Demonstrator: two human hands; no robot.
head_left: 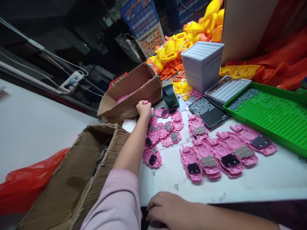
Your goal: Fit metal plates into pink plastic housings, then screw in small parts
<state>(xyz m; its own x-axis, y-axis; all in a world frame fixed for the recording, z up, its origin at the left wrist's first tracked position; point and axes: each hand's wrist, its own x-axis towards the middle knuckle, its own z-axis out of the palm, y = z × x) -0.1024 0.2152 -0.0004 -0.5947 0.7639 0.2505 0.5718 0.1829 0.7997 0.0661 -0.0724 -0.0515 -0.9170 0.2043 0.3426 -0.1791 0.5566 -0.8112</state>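
Note:
My left hand [144, 109] reaches out to the far left of the table, closed around a small pink plastic piece [145, 102]. It is beside a cluster of pink plastic shell halves [153, 137], several of them fitted with black or grey plates. Low in the view, my right hand [165, 204] rests at the table's front edge, its fingers loosely bent and somewhat apart, with nothing visible in them. Beyond it lies an overlapping row of pink shells [208, 153] with screwed-on dark and grey plates.
Cardboard boxes [134, 95] stand along the left side. A dark green cup [170, 95], a black screw tray [208, 111], a green perforated tray [268, 111] and stacked white trays [202, 67] line the back and right. Yellow and orange plastic parts [170, 51] are heaped behind.

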